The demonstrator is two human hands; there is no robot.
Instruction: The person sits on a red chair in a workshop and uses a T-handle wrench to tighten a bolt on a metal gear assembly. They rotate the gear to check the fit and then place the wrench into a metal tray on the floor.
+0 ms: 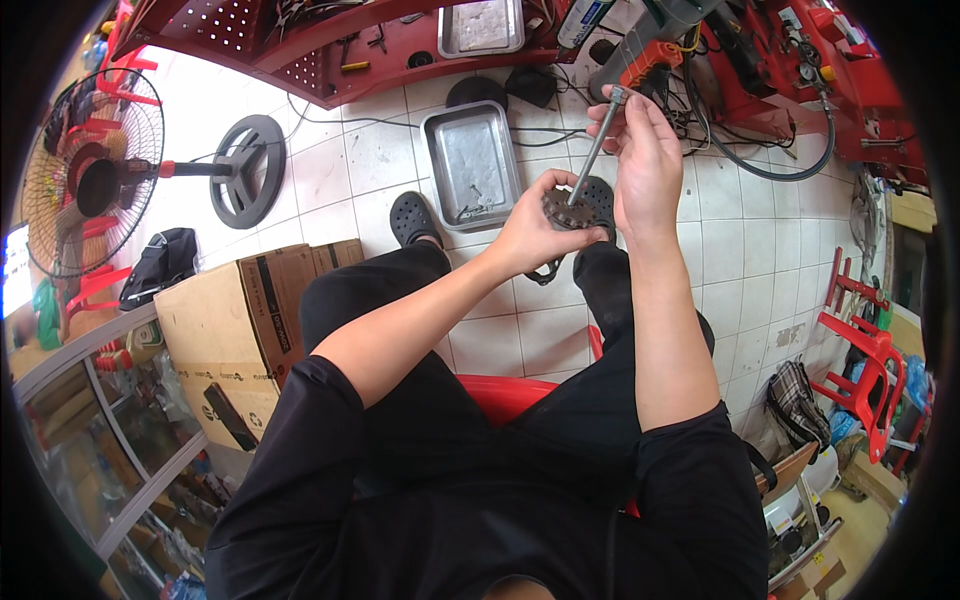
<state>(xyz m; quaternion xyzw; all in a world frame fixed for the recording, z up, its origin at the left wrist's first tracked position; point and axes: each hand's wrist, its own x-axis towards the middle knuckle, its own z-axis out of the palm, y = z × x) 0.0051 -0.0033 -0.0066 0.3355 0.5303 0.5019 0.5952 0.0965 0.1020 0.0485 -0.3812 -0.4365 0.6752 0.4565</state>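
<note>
My left hand (535,232) is closed around a dark, round metal part with a toothed rim (568,210), held in front of me between my knees. My right hand (650,160) is raised just to its right, its fingers at the top of a long thin metal rod (597,148) with a thicker nut-like head. The rod slants down, and its lower end meets the round part; whether it passes into it I cannot tell. Below my left hand hangs a dark loop-shaped piece (545,272), partly hidden. On the floor beyond, a metal tray (468,140) holds several small metal pieces.
A red workbench (350,75) stands ahead, with red machinery (870,90) and a black hose (800,172) at the right. Cables cross the tiled floor. To my left are a fan (95,188) and cardboard boxes (210,315); a red chair (865,370) is at right.
</note>
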